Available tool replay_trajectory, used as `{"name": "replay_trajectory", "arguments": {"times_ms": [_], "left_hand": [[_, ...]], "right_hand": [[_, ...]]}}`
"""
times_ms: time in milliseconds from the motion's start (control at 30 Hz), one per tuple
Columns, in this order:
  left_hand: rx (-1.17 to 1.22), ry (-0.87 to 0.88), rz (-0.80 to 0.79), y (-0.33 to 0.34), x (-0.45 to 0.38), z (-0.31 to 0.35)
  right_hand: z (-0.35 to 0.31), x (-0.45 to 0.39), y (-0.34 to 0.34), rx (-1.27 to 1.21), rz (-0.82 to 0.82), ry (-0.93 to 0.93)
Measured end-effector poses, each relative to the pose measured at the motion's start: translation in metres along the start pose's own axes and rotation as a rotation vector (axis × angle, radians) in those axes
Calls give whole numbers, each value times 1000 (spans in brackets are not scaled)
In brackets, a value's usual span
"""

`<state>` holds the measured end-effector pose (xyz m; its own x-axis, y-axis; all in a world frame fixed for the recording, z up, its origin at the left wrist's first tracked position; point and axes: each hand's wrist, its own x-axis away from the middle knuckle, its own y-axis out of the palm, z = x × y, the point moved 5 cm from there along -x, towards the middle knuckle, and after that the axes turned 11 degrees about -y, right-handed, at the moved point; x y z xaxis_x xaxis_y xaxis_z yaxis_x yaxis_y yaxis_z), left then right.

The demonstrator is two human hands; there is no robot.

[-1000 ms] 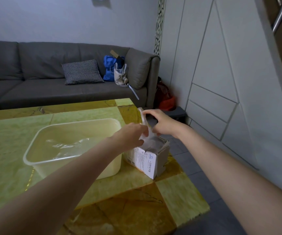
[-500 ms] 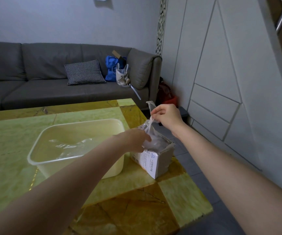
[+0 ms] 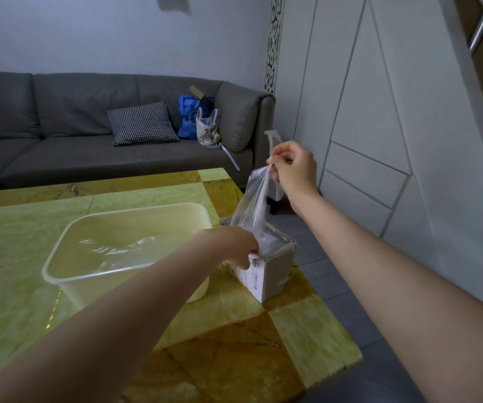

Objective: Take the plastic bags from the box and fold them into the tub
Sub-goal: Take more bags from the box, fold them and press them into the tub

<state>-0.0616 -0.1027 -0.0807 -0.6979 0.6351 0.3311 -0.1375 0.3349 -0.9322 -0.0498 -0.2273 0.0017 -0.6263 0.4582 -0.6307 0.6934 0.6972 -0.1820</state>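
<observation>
Tub (image 3: 60,269) sits just left of the box (image 3: 266,274) w/ clear plastic already lying in it; my left hand (image 3: 231,245) grips the box's near top edge, fingers curled over the rim. Right hand (image 3: 292,167), above the box, pinches the plastic bag (image 3: 252,207), which has risen vs. a sec ago, stretched taut, lower end at the box mouth. Judgement: extraction approx. done; fold into tub pending.

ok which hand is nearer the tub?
Left. The left hand rests at the box top edge, right beside the tub rim. The right hand is raised above the box, pinching a plastic bag.
</observation>
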Motion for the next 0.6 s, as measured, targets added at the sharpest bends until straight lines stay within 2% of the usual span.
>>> {"name": "replay_trajectory", "arguments": {"times_ms": [67,133,233,300,367,467,500,533,600], "left_hand": [[-14,3,-17,2,-1,0],[-14,-2,-18,3,-3,-1],[80,-6,2,-4,0,-2],[228,-8,68,-18,5,-10],[457,-14,269,-41,15,-27],[794,-156,798,-73,42,-69],[898,-206,873,-77,47,-78],[983,-243,850,-79,51,-85],[1132,-220,653,-79,49,-87]], "right_hand": [[-11,-12,-12,-32,148,-10],[-28,-24,-20,-47,209,-40],[-41,-30,-13,-9,60,-69],[-38,-24,-6,26,-48,-53],[-34,-20,-5,10,-60,-25],[-37,-20,0,-74,-68,16],[-40,-19,4,-104,-94,23],[-45,-17,11,-139,-133,28],[-56,-12,24,-250,-202,54]]}}
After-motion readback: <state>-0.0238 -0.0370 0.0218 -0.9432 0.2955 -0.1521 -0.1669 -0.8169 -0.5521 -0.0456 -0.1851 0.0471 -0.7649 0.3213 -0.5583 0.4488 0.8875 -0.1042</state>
